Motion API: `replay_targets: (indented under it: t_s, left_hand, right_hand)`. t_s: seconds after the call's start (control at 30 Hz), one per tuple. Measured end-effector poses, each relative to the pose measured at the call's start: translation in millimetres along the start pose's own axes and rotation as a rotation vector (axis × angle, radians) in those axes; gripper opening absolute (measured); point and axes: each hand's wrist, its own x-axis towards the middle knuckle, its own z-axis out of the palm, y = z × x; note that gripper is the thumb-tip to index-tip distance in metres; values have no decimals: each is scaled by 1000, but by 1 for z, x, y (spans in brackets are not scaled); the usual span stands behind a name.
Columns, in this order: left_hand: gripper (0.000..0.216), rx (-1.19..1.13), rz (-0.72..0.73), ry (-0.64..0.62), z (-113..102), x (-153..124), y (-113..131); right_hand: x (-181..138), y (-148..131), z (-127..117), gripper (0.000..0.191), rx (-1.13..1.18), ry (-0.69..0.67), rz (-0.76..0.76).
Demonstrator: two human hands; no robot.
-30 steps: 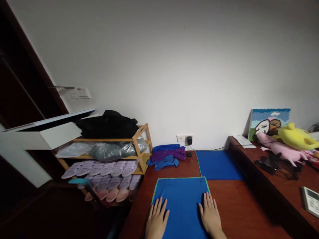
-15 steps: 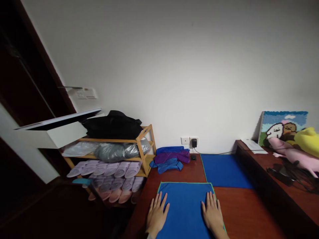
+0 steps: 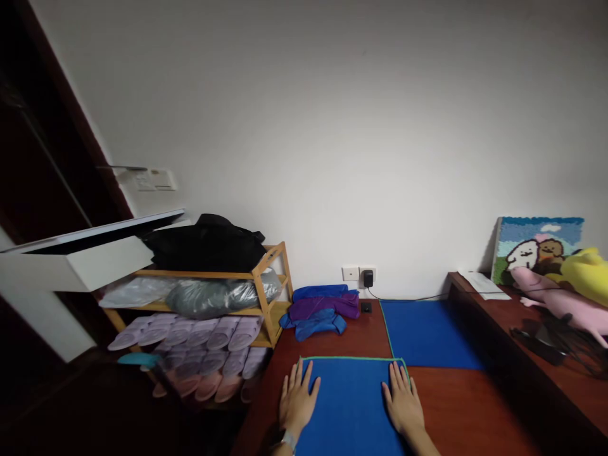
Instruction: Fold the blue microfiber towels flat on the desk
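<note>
A blue cloth (image 3: 350, 405) with green edging lies spread flat on the reddish-brown desk (image 3: 456, 392), its near end cut off by the bottom of the view. On its left edge my left hand (image 3: 299, 399) rests palm down, fingers stretched out, near the far left corner. My right hand (image 3: 403, 400) lies flat on the right edge in the same way, fingertips close to the far right corner. Neither hand grips anything. Farther back, a second blue cloth (image 3: 427, 332) lies flat, and a heap of crumpled blue and purple cloths (image 3: 325, 307) sits by the wall.
To the left stands a wooden rack (image 3: 266, 304) with slippers (image 3: 204, 332), plastic-wrapped bundles and a black bag (image 3: 209, 244). A white box (image 3: 109, 259) juts out there. A black plug (image 3: 368, 277) trails a cable along the wall. On the right ledge are plush toys (image 3: 560, 301) and a picture (image 3: 539, 247).
Both hands have slid slightly toward the far corners of the cloth, still flat. The camera view has shifted a little, and a watch now shows on my left wrist.
</note>
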Motion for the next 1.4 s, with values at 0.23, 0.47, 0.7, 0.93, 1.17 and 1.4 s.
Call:
replay_targets:
  t_s: [0.23,0.47,0.7,0.93,1.17,1.4]
  left_hand:
    - [56,-27,207,98,-1,13,-11]
    - [57,-61,298,-48,0,16,-18]
    - [62,-24,177,-27,-8,-6,-51]
    - [70,84,55,-58,-20,-16,-70]
    - [73,181,-55,-21,-15,-30,-75]
    - [65,153,81,139,-27,-23,-79]
  right_hand:
    - [5,1,-8,77,-16,10,33]
    - [-7,5,7,79,-3,47,38]
    - [-15,-12,2,81,13,-4,7]
    - [4,-32,-2,80,53,-48,-86]
    - [47,-54,-35,78,20,-154,-214]
    - [4,-86,-14,73,18,48,-45]
